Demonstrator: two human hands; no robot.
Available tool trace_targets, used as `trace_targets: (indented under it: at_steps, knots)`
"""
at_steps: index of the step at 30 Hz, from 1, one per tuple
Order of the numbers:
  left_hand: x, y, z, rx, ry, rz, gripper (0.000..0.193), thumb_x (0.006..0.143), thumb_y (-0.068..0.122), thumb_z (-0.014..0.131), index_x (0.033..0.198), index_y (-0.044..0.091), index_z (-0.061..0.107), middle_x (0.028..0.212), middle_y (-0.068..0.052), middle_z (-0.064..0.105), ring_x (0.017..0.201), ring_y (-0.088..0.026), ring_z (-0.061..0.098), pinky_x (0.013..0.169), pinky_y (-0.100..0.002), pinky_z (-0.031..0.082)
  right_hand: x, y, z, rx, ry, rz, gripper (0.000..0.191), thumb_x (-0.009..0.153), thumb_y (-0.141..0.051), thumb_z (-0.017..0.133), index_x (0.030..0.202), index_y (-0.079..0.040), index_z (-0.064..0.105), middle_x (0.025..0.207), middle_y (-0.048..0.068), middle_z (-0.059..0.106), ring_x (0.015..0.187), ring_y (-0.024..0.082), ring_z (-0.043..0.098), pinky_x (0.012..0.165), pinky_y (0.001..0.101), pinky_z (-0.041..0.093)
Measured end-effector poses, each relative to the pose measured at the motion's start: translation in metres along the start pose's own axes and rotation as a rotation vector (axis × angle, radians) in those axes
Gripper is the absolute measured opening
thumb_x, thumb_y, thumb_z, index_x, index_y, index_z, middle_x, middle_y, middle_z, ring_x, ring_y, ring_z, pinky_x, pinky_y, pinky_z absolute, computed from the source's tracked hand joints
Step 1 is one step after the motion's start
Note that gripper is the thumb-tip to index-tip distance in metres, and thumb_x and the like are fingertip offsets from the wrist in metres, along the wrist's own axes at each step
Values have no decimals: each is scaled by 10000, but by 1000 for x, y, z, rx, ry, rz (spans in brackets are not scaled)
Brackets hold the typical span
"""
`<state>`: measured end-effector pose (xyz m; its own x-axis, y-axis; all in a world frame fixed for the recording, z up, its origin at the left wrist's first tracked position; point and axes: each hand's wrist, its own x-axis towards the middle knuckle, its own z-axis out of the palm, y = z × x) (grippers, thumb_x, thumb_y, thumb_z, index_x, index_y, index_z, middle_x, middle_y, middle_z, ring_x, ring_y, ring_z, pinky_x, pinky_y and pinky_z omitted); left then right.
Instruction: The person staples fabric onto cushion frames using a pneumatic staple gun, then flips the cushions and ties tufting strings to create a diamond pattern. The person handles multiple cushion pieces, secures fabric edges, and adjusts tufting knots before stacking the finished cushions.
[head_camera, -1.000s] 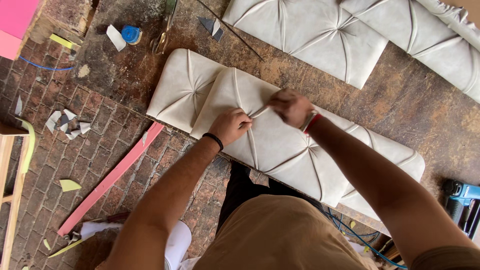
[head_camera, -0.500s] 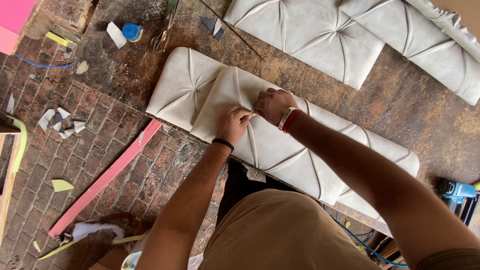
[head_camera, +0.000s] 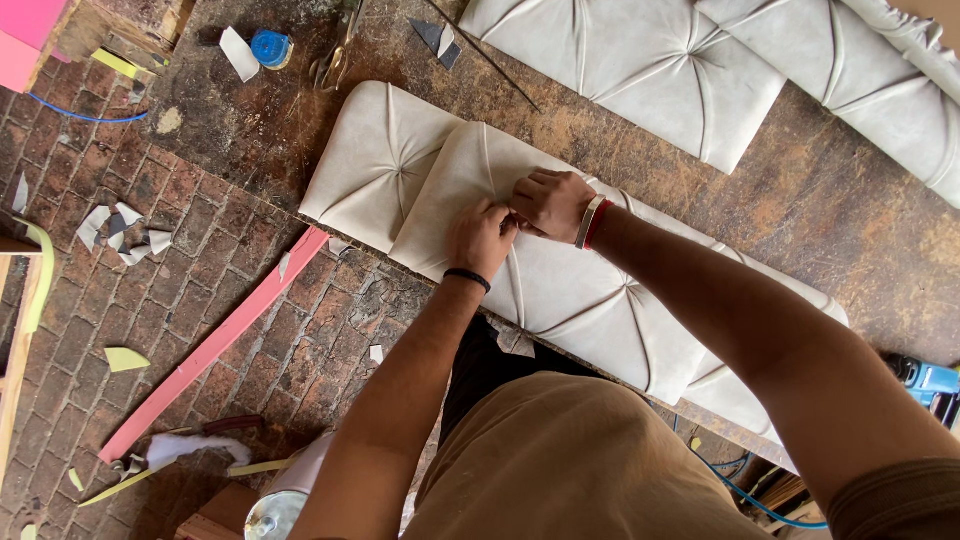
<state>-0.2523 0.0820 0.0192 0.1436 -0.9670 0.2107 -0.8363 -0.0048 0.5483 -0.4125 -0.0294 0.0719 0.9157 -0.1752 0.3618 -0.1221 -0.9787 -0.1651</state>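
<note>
Both hands meet at one pleat of the cream tufted cushion panel (head_camera: 560, 300), which lies along the near edge of the worn wooden surface (head_camera: 860, 230). The left hand (head_camera: 482, 238) and right hand (head_camera: 552, 203) each have their fingers pinched on the fabric fold. A second tufted panel (head_camera: 640, 60) lies beyond, well apart.

Bare workbench (head_camera: 800, 215) lies open between the near tufted cushion panel (head_camera: 590, 300) and the far panel (head_camera: 640, 60); scissors (head_camera: 335, 60) and a blue tape roll (head_camera: 270, 47) crowd the far-left corner.
</note>
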Motion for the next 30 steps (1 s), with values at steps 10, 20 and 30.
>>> trace_targets:
  at_steps: [10,20,30]
  knots:
    - [-3,-2,-4,2,-110,154,179,872,167,765,799,80,626,842,-75,647,822,-287,648,736,-447,522,-26,-11,-7,-66,28,174,140,915,-242,780,964,-118,736,992,30,702,950,210,702,776,324,624]
    - [-33,-22,-23,-283,112,124,132,910,74,702,1037,93,732,1063,-70,717,1008,-222,677,918,-376,562,-45,-2,-3,-96,11,371,143,939,-224,776,1059,-146,774,1042,19,735,955,174,681,723,298,618]
    - [-48,-35,-53,-190,101,108,163,856,138,776,1012,95,766,1004,-52,664,953,-259,649,848,-401,544,-30,-39,13,24,135,497,127,842,-195,797,965,-226,801,1018,-45,740,1018,162,649,924,358,533]
